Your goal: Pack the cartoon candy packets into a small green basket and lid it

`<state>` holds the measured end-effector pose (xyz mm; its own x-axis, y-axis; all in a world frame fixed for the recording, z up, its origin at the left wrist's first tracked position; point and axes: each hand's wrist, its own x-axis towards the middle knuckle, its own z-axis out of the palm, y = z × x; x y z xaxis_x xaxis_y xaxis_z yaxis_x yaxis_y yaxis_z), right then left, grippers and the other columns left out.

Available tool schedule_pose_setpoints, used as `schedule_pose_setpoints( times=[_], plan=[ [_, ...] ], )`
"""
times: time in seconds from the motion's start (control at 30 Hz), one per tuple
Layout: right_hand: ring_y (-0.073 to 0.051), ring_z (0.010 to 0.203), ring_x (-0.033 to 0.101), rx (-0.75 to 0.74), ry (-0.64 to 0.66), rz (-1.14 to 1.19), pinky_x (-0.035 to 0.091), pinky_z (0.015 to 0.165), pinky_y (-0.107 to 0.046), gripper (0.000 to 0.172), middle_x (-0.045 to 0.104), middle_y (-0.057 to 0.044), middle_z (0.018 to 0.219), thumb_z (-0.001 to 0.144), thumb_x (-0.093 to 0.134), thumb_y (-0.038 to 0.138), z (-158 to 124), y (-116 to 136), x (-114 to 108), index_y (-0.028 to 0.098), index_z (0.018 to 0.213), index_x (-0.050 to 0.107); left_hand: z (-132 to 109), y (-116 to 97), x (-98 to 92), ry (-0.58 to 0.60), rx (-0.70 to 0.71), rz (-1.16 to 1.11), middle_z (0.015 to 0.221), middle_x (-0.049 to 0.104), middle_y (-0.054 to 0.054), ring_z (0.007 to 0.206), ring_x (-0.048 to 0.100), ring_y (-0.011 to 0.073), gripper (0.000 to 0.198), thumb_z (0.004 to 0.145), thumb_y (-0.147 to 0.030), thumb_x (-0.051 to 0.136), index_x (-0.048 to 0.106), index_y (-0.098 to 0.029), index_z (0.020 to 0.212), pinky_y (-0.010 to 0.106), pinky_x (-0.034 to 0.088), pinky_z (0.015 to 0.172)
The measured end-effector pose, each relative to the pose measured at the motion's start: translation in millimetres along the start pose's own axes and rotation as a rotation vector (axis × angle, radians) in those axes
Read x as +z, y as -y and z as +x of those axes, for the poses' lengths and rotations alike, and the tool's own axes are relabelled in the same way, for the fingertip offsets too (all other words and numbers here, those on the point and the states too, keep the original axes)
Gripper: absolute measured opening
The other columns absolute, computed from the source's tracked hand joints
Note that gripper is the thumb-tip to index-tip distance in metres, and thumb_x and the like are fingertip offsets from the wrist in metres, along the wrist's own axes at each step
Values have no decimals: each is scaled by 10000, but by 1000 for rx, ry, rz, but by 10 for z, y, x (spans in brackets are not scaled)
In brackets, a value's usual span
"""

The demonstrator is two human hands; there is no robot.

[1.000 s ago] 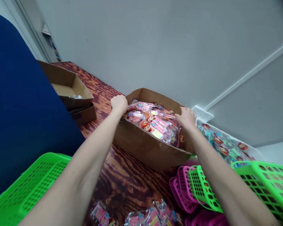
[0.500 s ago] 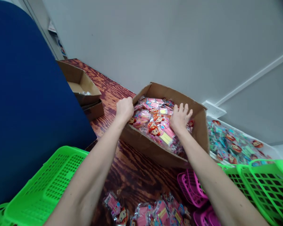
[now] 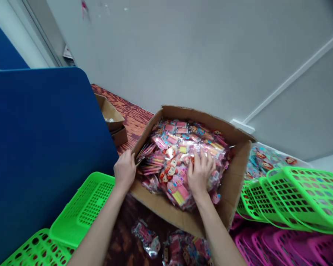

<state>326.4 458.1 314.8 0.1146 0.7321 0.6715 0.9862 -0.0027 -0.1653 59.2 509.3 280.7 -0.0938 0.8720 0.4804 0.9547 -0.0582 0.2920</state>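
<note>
A cardboard box (image 3: 169, 218), tilted toward me, is filled with clear plastic packets (image 3: 177, 173) showing pink and yellow pieces and red-haired cartoon figures. My left hand (image 3: 124, 169) is closed around the box's left edge. Inside the box, my right hand (image 3: 200, 170) lies on top of the packets with its fingers spread, touching them. Beneath the box's near side, more loose packets (image 3: 174, 251) lie on the dark wood-patterned floor.
Green baskets (image 3: 83, 207) stand at the left beside a blue panel (image 3: 44, 147). Stacked green baskets (image 3: 291, 199) and magenta baskets (image 3: 266, 244) fill the right. Smaller cartons (image 3: 119, 135) sit behind the panel; a grey wall (image 3: 199, 55) rises behind the box.
The box has come nearer and tips more toward me, with my left hand still on its edge. My right hand has moved lower with it, still over the packets.
</note>
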Motion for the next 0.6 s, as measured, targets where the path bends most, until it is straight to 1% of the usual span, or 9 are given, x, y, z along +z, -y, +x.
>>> schedule_pose_setpoints(
  times=[0.07,0.13,0.17,0.23,0.3,0.37,0.47,0.53,0.6],
  plan=[
    [-342,1427,302,-33,-77,39,233,1155,-593,386,489,-159,1448,993,465,243,-364,-20,-396,140,1354,554,-218,131,29,-67,11,-7,829,630,68,787,620,241,257,1033,-265,358,554,-171,896,319,386,678],
    [-376,1429,295,57,-214,-11,227,1151,-615,542,426,-179,1498,952,582,322,-837,-110,-770,167,1458,464,-394,219,65,-121,18,-15,813,616,73,774,602,244,299,1043,-288,323,558,-163,907,324,393,690],
    [-402,1427,287,200,-287,-26,199,1157,-632,702,399,-206,1509,902,656,413,-1099,-162,-914,145,1499,403,-462,246,81,-144,16,-16,811,615,77,773,596,246,316,1046,-297,310,562,-157,916,326,396,693],
    [-463,1415,273,705,-205,184,176,1156,-666,1086,350,-255,1522,688,777,637,-1613,-234,-1079,94,1520,339,-563,272,103,-172,5,-8,814,616,87,770,588,251,344,1050,-310,291,569,-148,926,330,400,695],
    [-466,1317,428,1324,29,697,334,1082,-679,1259,443,-230,1464,508,842,679,-2022,-222,-1084,156,1519,307,-623,277,110,-176,-6,-6,823,621,95,774,587,255,353,1048,-315,291,576,-142,930,333,403,695],
    [-414,1179,571,1654,189,1155,489,960,-623,1202,586,-164,1330,463,911,547,-2259,-127,-975,217,1473,349,-658,277,109,-166,-18,-31,836,629,99,786,594,259,340,1043,-323,315,585,-138,948,333,406,697],
    [-331,942,675,1785,118,1340,586,797,-484,1018,718,-80,1021,397,943,323,-2348,67,-739,188,1311,518,-697,292,110,-145,-79,-92,873,652,107,818,614,266,310,1027,-339,367,596,-134,982,333,414,699],
    [-313,816,688,1821,16,1242,596,719,-444,903,725,-56,870,343,926,330,-2367,152,-595,157,1172,613,-727,310,114,-140,-132,-127,906,671,114,840,627,269,305,1015,-352,395,606,-131,1008,333,422,710],
    [-313,791,692,1763,-41,1149,597,693,-430,792,722,-52,826,368,897,382,-2448,170,-483,153,1089,662,-772,326,120,-150,-164,-160,954,688,123,878,637,272,324,1007,-369,416,622,-125,1064,335,432,744]
  ],
)
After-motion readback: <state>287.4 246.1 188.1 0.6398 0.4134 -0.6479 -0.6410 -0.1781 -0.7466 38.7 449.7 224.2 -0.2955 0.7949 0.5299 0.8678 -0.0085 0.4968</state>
